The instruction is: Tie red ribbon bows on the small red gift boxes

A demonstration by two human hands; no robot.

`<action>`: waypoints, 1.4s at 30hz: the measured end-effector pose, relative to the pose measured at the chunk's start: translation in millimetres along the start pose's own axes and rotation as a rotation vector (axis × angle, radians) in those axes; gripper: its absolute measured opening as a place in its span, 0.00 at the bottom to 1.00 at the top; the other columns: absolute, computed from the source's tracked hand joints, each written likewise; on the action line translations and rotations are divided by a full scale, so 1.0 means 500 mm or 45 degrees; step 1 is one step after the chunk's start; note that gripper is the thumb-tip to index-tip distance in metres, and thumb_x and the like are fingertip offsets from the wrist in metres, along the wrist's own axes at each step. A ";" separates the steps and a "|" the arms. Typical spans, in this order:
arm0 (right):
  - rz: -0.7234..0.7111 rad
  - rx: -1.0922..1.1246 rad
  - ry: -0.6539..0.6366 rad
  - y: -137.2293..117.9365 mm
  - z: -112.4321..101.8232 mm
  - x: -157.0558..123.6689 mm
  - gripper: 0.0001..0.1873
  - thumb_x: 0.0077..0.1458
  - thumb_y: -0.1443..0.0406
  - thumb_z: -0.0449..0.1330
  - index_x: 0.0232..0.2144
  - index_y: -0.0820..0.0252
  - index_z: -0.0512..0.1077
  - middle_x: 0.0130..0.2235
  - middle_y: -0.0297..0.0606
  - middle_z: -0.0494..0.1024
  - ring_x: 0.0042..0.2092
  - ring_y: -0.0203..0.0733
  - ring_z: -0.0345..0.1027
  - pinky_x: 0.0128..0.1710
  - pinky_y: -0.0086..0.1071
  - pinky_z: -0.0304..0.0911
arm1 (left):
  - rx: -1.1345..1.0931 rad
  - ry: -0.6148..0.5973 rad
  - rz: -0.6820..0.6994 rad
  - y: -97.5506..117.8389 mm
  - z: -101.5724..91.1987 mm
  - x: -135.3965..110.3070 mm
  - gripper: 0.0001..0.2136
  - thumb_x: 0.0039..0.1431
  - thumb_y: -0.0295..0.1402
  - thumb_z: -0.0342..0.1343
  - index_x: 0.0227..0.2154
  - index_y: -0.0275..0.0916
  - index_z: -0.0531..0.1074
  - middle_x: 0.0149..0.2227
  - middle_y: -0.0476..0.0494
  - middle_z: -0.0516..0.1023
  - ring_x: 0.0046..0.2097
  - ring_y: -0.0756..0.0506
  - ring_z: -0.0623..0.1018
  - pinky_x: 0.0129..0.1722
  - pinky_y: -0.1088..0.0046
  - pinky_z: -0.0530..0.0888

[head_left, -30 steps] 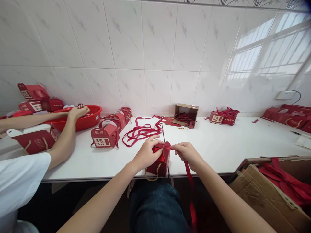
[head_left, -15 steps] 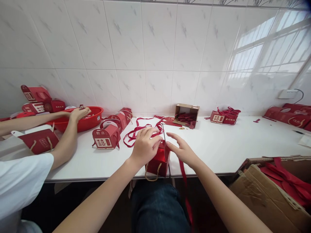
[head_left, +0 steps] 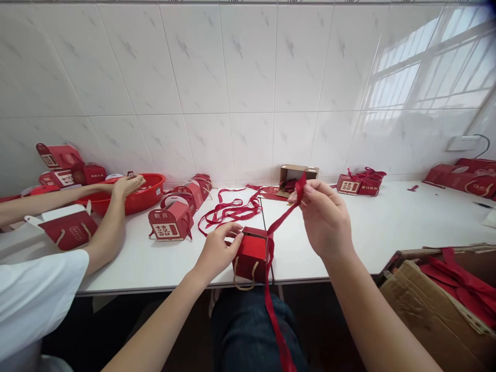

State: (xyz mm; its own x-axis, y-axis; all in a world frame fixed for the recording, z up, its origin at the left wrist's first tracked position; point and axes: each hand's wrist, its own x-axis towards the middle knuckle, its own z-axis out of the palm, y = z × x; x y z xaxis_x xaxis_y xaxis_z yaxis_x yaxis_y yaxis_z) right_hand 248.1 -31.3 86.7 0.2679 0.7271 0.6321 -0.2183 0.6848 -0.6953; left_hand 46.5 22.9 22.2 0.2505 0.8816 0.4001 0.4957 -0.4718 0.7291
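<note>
A small red gift box (head_left: 253,249) with a gold rope handle stands at the table's front edge. My left hand (head_left: 220,250) grips its upper left edge between thumb and fingers. Raised to the right of the box, my right hand (head_left: 327,219) is closed in a pinch on a dark red ribbon (head_left: 281,221). From my fingers the ribbon slants down to the box's right side, then hangs past the table edge over my leg. Behind the box lies a loose heap of the same ribbon (head_left: 236,211) on the table.
Finished-looking red boxes (head_left: 170,222) stand left of centre. A co-worker's hands (head_left: 129,186) are at a red basin (head_left: 149,196), beside an opened red box (head_left: 70,227). A small carton (head_left: 310,173) sits by the wall. At right front is a cardboard box (head_left: 437,305) holding red material.
My right hand has lifted up and to the right, drawing the ribbon taut from the box's side. My left hand has moved down and left to the box's edge.
</note>
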 end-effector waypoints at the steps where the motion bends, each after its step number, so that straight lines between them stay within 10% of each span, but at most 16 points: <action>1: 0.032 -0.050 -0.029 0.008 0.008 0.000 0.07 0.51 0.60 0.57 0.26 0.57 0.69 0.27 0.31 0.70 0.31 0.35 0.65 0.37 0.32 0.61 | -0.092 0.041 -0.050 -0.007 0.002 0.000 0.12 0.53 0.40 0.55 0.36 0.39 0.72 0.38 0.43 0.76 0.40 0.44 0.76 0.35 0.69 0.74; 9: 0.455 -1.086 -0.491 0.155 0.056 -0.020 0.11 0.52 0.63 0.53 0.21 0.59 0.68 0.37 0.36 0.74 0.45 0.43 0.64 0.48 0.38 0.52 | -0.830 0.094 -0.420 -0.024 0.014 -0.001 0.20 0.45 0.43 0.62 0.40 0.37 0.74 0.40 0.41 0.77 0.41 0.43 0.75 0.37 0.67 0.75; 20: 0.839 -1.278 -0.583 0.153 0.069 -0.010 0.15 0.52 0.61 0.49 0.17 0.59 0.63 0.24 0.36 0.71 0.30 0.40 0.62 0.34 0.33 0.52 | -0.792 0.101 -0.350 -0.023 0.026 -0.011 0.19 0.47 0.43 0.61 0.41 0.38 0.75 0.42 0.41 0.77 0.43 0.42 0.76 0.39 0.65 0.76; 36: 0.856 -1.250 -0.678 0.144 0.081 0.000 0.13 0.51 0.62 0.50 0.25 0.58 0.73 0.30 0.36 0.76 0.36 0.41 0.66 0.41 0.35 0.54 | -0.632 0.073 -0.249 -0.003 0.026 -0.023 0.18 0.49 0.42 0.60 0.41 0.37 0.75 0.42 0.40 0.78 0.41 0.42 0.77 0.33 0.69 0.78; 42: 0.454 -1.513 -0.486 0.130 0.059 -0.008 0.14 0.52 0.56 0.53 0.34 0.56 0.75 0.48 0.43 0.72 0.51 0.52 0.60 0.50 0.46 0.49 | -0.450 0.126 -0.288 -0.020 0.000 -0.022 0.20 0.49 0.46 0.57 0.42 0.38 0.77 0.44 0.40 0.79 0.45 0.39 0.76 0.34 0.69 0.76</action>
State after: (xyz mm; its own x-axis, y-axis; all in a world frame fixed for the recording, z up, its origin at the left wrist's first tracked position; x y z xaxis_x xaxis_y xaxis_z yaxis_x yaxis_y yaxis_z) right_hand 205.4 11.9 49.0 0.0423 0.9618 0.2706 0.7919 0.1329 -0.5961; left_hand 38.6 18.1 10.7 0.0788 0.9658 0.2471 0.2097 -0.2584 0.9430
